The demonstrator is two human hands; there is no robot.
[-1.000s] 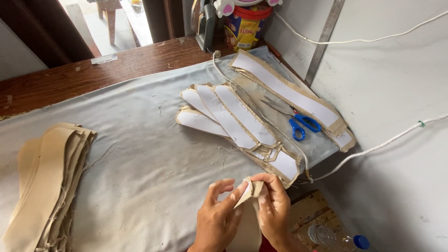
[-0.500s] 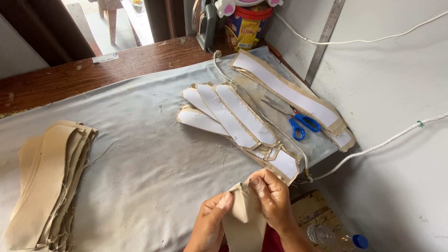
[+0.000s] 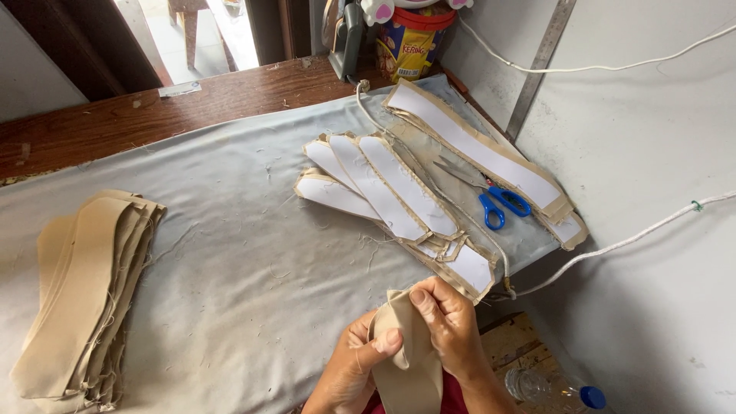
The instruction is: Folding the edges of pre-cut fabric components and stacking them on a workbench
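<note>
Both of my hands hold one beige fabric strip (image 3: 410, 360) at the near edge of the grey cloth-covered table (image 3: 230, 230). My left hand (image 3: 354, 372) pinches its left side with the thumb on top. My right hand (image 3: 448, 326) grips its upper end from the right. The strip hangs down toward my lap. Just beyond my right hand lies a fan of beige pieces with white paper patterns (image 3: 391, 203) on them.
A stack of plain beige fabric pieces (image 3: 80, 291) lies at the left. Blue-handled scissors (image 3: 491, 201) rest on a long white-faced strip (image 3: 483, 157) at the right. A colourful tin (image 3: 414, 38) stands at the back. A plastic bottle (image 3: 556, 391) sits low right.
The small folded piece held up between my fingers has been opened out; it now hangs longer, and my hands have shifted slightly right and up along it.
</note>
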